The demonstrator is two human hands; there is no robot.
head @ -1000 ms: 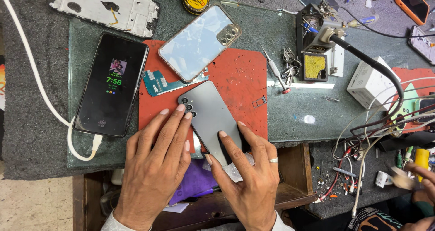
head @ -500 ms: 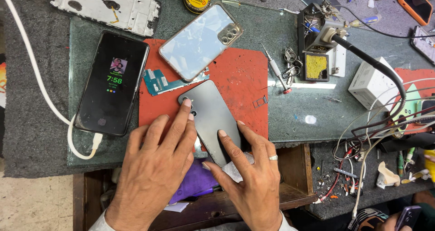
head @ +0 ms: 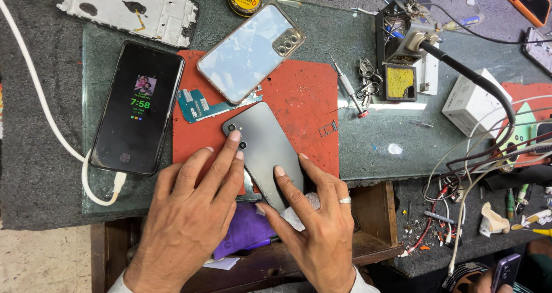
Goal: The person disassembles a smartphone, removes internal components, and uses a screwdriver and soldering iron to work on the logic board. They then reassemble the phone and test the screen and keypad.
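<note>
- On the red mat (head: 299,92), dark phone (head: 265,150) lies back-up, overhanging its near edge.
- Left hand (head: 192,212) and right hand (head: 313,224): fingers flat, pressing, gripping nothing.
- I read this as seating the back cover; next needs even edge pressure.

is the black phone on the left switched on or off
On. The black phone lies face up with its screen lit, showing a clock and small picture, and a white cable is plugged into its bottom end.
</note>
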